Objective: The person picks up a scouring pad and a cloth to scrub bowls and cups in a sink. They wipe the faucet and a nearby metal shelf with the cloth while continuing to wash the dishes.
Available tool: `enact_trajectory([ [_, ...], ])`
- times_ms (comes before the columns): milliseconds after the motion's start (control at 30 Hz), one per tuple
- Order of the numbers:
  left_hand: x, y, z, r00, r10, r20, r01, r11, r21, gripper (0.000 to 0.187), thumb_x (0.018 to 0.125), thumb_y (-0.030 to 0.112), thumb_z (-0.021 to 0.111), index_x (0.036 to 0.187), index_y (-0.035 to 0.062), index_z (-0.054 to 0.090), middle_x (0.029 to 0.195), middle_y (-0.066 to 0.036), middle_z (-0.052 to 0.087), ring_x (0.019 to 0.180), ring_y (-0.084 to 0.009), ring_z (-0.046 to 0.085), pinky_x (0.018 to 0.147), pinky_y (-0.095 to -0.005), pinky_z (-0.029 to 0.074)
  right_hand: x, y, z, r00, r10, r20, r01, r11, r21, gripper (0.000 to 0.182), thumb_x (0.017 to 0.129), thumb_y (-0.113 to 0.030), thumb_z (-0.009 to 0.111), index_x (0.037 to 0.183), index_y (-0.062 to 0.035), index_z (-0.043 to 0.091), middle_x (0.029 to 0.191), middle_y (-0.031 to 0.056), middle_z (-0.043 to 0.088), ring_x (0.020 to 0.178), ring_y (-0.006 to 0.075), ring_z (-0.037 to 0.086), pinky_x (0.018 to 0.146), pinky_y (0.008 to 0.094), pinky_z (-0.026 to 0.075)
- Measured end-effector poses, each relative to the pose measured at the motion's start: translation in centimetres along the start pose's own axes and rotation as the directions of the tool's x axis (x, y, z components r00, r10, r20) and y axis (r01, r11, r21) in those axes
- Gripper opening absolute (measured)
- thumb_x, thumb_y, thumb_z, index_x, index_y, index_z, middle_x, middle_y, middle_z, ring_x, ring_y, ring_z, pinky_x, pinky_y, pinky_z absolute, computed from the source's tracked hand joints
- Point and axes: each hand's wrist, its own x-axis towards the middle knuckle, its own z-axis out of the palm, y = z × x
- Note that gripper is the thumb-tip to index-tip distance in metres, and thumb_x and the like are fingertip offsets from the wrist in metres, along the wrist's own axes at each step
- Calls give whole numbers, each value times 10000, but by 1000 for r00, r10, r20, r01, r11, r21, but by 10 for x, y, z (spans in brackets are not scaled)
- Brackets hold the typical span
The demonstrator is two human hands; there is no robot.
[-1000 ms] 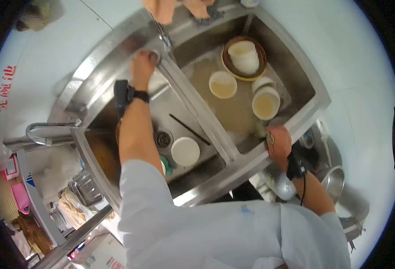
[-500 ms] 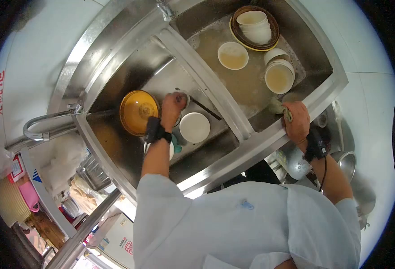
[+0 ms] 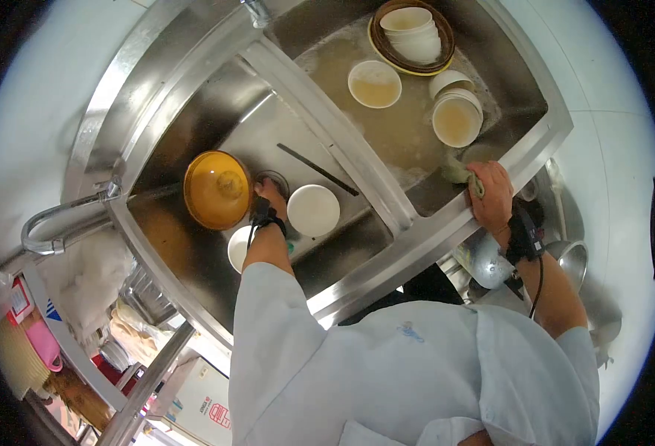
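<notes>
While your left hand [image 3: 269,195] reaches down into the sink [image 3: 216,111], it holds the rim of the yellow bowl [image 3: 216,189], which stands tilted just left of it; a white bowl [image 3: 313,210] lies just right. Your right hand [image 3: 491,195] is closed on a green cloth [image 3: 457,173] at the sink edge.

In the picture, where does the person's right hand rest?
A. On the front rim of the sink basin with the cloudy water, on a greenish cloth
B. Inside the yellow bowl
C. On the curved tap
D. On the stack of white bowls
A: the right hand lies on the sink rim, pressing a greenish cloth, apart from the other things.
</notes>
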Motion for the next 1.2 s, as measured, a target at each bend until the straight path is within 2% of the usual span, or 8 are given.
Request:
enact_trajectory([
  [100,4,-2,2,975,211,76,-224,905,363,262,761,142,436,1015,112,494,858,-126,519,849,-248,509,718,-350,403,-1,0,0,999,34,32,-35,999,21,261,666,-64,523,926,-48,523,845,146,535,824,337,482,764,413,376],
  [433,-1,-14,-3,937,308,166,-340,690,639,256,775,179,451,1005,97,528,881,-135,560,843,-243,533,697,-347,426,-5,5,1,996,71,56,-74,996,45,296,620,-70,555,915,-46,537,851,141,552,807,337,481,746,399,383],
  [600,46,-54,41,954,295,62,-301,940,159,363,628,76,562,985,18,522,931,-201,552,895,-321,531,748,-360,429,0,3,-11,1000,2,20,-4,995,98,282,594,-43,575,874,-48,535,815,135,527,771,316,487,702,390,394],
  [700,-15,74,-16,964,164,-209,-198,968,-154,311,666,7,496,975,7,533,935,-184,543,864,-282,533,751,-325,423,-4,14,-1,995,-76,72,72,996,51,258,636,-114,550,886,-53,525,833,122,546,800,293,505,727,387,381],
  [833,-81,185,-68,889,236,-392,-422,755,-503,278,706,-59,426,959,-8,530,934,-125,536,832,-202,523,757,-282,407,43,33,30,927,27,375,-71,992,104,221,680,-166,515,843,-16,508,766,189,550,765,345,528,690,420,398],
  [1033,-165,256,-105,900,307,-310,-436,611,-661,241,739,-76,402,940,-13,519,930,-59,530,863,-128,494,784,-234,374,169,47,87,952,-79,296,-19,949,314,258,698,-131,536,905,11,475,747,220,523,743,378,517,660,413,407],
  [1133,-203,251,-114,922,264,-282,-386,665,-639,164,785,-35,443,912,13,535,917,-51,555,873,-131,505,810,-254,384,215,46,117,835,-152,528,25,970,241,293,682,-108,557,943,-8,468,877,218,515,845,356,501,725,410,398],
  [1200,-225,235,-118,939,212,-269,-339,698,-631,140,789,-27,453,893,11,539,904,-50,559,862,-131,508,803,-256,387,226,47,157,946,-183,267,179,983,37,337,673,-109,576,979,-41,452,994,193,484,936,328,470,783,406,383],
])
